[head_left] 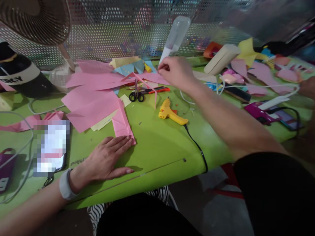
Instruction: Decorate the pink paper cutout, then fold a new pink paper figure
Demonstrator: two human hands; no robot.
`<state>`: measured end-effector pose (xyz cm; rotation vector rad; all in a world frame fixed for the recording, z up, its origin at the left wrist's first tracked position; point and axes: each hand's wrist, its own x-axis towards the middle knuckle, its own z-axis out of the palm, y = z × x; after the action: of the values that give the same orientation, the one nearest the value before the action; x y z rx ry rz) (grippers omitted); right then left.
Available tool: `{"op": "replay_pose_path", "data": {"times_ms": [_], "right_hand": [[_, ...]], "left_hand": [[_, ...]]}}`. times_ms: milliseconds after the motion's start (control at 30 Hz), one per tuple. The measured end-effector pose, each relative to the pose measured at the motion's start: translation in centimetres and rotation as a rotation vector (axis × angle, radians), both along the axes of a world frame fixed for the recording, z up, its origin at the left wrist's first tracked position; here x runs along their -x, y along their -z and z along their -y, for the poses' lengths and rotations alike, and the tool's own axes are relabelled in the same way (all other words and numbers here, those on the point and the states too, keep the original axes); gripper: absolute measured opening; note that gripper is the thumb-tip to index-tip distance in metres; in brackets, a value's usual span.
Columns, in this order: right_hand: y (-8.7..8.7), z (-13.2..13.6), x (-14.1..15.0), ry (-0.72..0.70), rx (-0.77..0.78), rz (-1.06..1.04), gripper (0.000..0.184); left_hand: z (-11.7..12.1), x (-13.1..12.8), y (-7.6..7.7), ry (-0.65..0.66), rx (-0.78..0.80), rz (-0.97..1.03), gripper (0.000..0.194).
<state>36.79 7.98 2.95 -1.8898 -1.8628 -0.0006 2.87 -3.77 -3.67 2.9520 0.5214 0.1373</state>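
My left hand (105, 157) lies flat with its fingers stretched over the lower end of a folded pink paper strip (121, 123). My right hand (178, 72) reaches to the back of the table, thumb and fingers pinched together beside the pink paper sheets (98, 78); what sits between the fingertips, if anything, is too small to make out. A clear bottle (178, 31) leans just behind that hand. Below it are a thin bent pink strip (150, 86), black-handled scissors (136, 94), an orange cutter (161, 89) and a yellow glue gun (169, 113).
A lit phone (52, 147) lies left of my left hand. Behind it stand a black bottle (19, 72) and a fan (36, 19). The glue gun's black cord (197, 144) runs over the front edge. At right are a magenta device (261, 111), cables and another person's hand (307, 88).
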Motion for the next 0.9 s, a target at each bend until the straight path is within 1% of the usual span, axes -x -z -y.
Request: {"op": "replay_pose_path", "data": {"times_ms": [33, 100, 200, 267, 333, 467, 567, 633, 733, 833, 900], "right_hand": [[0.2, -2.1, -1.2, 0.045, 0.015, 0.068, 0.017], [1.1, -5.6, -2.8, 0.050, 0.117, 0.169, 0.014], [2.6, -8.9, -3.0, -0.103, 0.339, 0.240, 0.017], [3.1, -10.3, -2.3, -0.225, 0.477, 0.260, 0.022], [3.3, -11.3, -1.6, -0.308, 0.563, 0.269, 0.026], [3.4, -12.5, -1.3, -0.422, 0.635, 0.241, 0.027], [3.4, -12.7, -1.2, -0.481, 0.685, 0.231, 0.025], [3.3, -12.6, -1.0, -0.496, 0.689, 0.237, 0.023], [3.1, -12.3, -0.4, -0.463, 0.666, 0.294, 0.019], [3.0, -12.2, 0.1, -0.375, 0.634, 0.414, 0.025], [2.8, -12.1, 0.3, -0.342, 0.596, 0.473, 0.029]], "left_hand": [[0.0, 0.0, 0.0, -0.002, 0.000, -0.004, 0.083], [-0.1, 0.1, 0.1, -0.010, 0.012, -0.011, 0.083], [-0.3, 0.0, 0.1, -0.018, 0.052, 0.017, 0.081], [-0.5, 0.0, 0.1, -0.015, 0.090, 0.049, 0.079], [-0.7, -0.1, 0.0, -0.013, 0.127, 0.076, 0.077], [-1.0, -0.1, -0.2, -0.016, 0.186, 0.110, 0.074], [-1.1, -0.1, -0.2, -0.026, 0.211, 0.119, 0.072], [-1.1, -0.1, -0.2, -0.030, 0.218, 0.127, 0.072], [-1.1, -0.1, -0.1, -0.029, 0.227, 0.132, 0.072], [-1.1, -0.1, -0.1, -0.027, 0.221, 0.133, 0.074], [-1.0, -0.1, -0.3, -0.029, 0.215, 0.132, 0.075]]}}
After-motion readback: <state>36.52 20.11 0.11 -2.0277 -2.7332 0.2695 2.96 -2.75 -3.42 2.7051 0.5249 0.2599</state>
